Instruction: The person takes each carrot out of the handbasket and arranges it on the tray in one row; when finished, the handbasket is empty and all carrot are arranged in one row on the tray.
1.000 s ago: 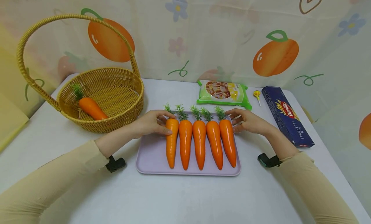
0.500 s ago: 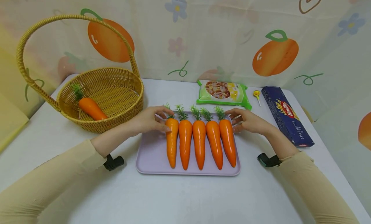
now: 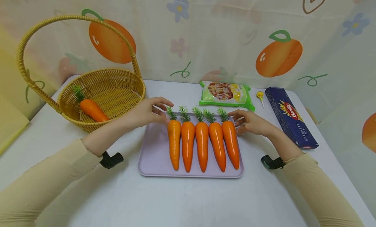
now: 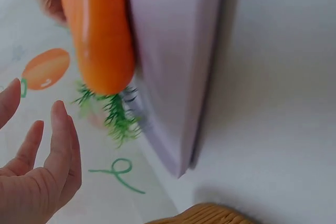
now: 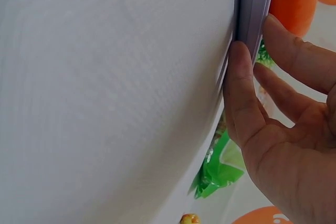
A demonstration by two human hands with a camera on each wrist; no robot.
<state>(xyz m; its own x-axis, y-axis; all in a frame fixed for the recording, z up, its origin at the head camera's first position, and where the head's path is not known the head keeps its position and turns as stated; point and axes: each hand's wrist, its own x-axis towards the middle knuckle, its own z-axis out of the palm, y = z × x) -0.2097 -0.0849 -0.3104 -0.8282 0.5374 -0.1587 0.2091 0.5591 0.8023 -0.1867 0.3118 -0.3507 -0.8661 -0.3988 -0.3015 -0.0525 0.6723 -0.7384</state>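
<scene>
Several orange carrots with green tops lie side by side on a lilac tray (image 3: 155, 158). My left hand (image 3: 148, 112) hovers over the tray's far left corner, beside the leftmost carrot (image 3: 174, 140). In the left wrist view its fingers (image 4: 58, 135) are spread apart with nothing between them, clear of that carrot's green top (image 4: 118, 114). At the tray's right side my right hand (image 3: 251, 122) stays next to the rightmost carrot (image 3: 231, 143). The right wrist view has its thumb and a fingertip (image 5: 241, 59) on either side of the tray rim (image 5: 254, 17), pinching it.
A wicker basket (image 3: 126, 117) with a tall handle stands at the left, one carrot (image 3: 94, 110) inside. Behind the tray lies a green food packet (image 3: 226, 94). A yellow lollipop (image 3: 260, 95) and a blue spaghetti box (image 3: 290, 117) lie at the right.
My left hand has let go of the leftmost carrot and moved up and to the left, away from it. The right hand and the tray have stayed put.
</scene>
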